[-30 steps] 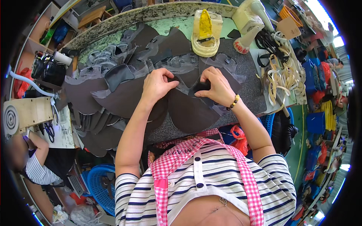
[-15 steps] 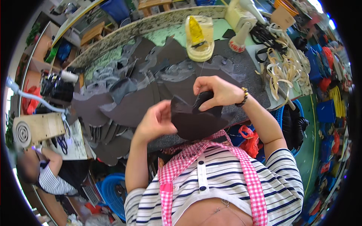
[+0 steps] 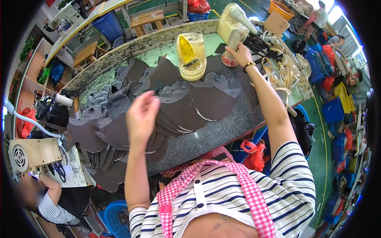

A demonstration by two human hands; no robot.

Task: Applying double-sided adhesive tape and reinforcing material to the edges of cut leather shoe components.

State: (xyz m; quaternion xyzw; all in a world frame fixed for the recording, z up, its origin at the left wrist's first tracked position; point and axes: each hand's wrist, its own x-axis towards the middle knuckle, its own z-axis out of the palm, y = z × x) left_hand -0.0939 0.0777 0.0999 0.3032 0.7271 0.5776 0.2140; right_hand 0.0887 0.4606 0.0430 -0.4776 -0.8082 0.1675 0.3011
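Note:
At the far right of the work table, my right hand point(image 3: 240, 54) is closed around the neck of a white cone-shaped bottle point(image 3: 229, 60) with red marks on its base. My left hand point(image 3: 143, 115) is raised over overlapping dark brown sheet pieces point(image 3: 210, 104), its fingers loosely extended and slightly blurred. Nothing shows in it. Many of these pieces have grey, shiny-looking edges. Between the hands and farther back stands a cream, hollowed container point(image 3: 193, 73) with a yellow wedge-shaped thing point(image 3: 185, 49) in it. A thin thread trails from near it over the pieces.
Behind the bottle stands a cream machine-like block point(image 3: 232, 23) with a grey cone on top. Pale strips point(image 3: 283, 73) lie tangled to its right. A raised speckled rim point(image 3: 131, 45) bounds the table's back. A red bag point(image 3: 256, 154) hangs below the front edge. Another person sits at left.
The dark piece that both hands held is out of them. My right hand has reached far right onto the bottle; my left hand has moved left and up. The view has shifted.

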